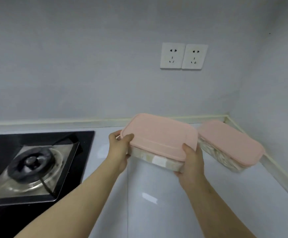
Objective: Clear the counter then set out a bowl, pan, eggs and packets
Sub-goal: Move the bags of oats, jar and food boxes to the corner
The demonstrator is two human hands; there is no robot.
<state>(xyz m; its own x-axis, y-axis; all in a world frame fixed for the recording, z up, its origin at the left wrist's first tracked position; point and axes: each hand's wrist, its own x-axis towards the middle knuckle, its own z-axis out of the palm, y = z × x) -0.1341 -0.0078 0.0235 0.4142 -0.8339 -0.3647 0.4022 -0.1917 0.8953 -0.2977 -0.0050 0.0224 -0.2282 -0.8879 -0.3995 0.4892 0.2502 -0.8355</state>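
Note:
A rectangular food container with a pink lid (158, 134) is held above the white counter (157, 203), tilted a little. My left hand (120, 150) grips its left end, thumb on the lid. At the near right corner my right hand (191, 162) clasps it, thumb on the lid and fingers under the base. A second container with a pink lid (229, 140) sits on the counter in the back right corner, just right of the held one. No bowl, pan, eggs or packets are in view.
A black gas hob with one burner (31, 162) is set into the counter at the left. Two white wall sockets (183, 56) are on the back wall. A side wall closes the counter on the right.

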